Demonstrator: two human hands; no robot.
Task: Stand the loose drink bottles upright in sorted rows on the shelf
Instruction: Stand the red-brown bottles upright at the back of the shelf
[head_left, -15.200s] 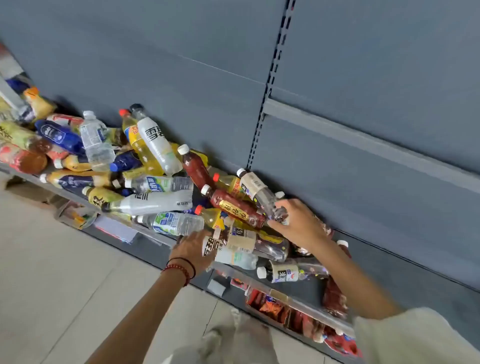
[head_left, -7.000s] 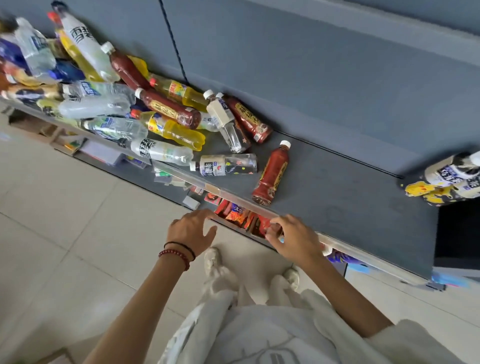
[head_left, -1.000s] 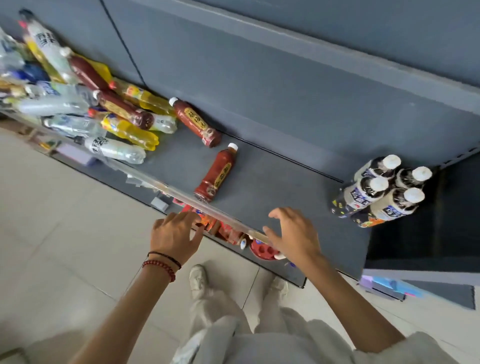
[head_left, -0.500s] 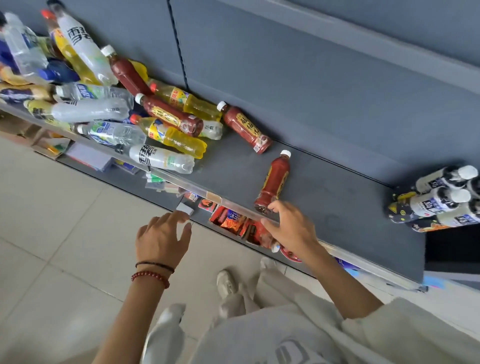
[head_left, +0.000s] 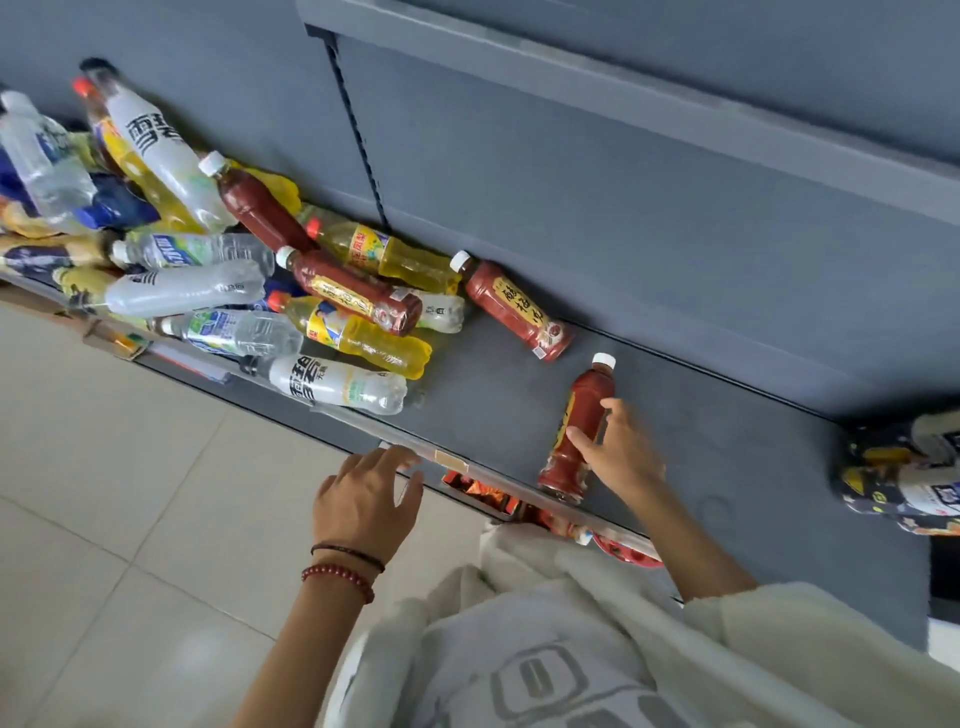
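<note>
Looking down at a grey shelf (head_left: 493, 410) with the right grip (head_left: 621, 460) down on a red tea bottle (head_left: 589, 389) lying on its side, white cap pointing away toward the back wall (head_left: 623, 197), base almost at the front rail (head_left: 363, 418). Thumb laid across the label, fingers (head_left: 614, 408) curled over the bottle's far side, so partly closed round it, bottle flat on the shelf. Just up and left of that grip, a second red tea bottle (head_left: 511, 306) flat against the back wall, apart from the held one. Further left of the grip, a messy pile of loose bottles (head_left: 234, 280), yellow, clear, red and blue, all on their sides and heaped over each other. Way off to the right of the grip, a few upright bottles (head_left: 904, 483) at the shelf's end, too blurry to read. Left grip (head_left: 369, 499) holding nothing, fingers loose and spread, tips at the front rail, well left of the right grip, with a red bead bracelet (head_left: 337, 574) on the wrist. Below both, pale floor tiles (head_left: 104, 493) and some snack packs (head_left: 483, 488) on a lower shelf.
</note>
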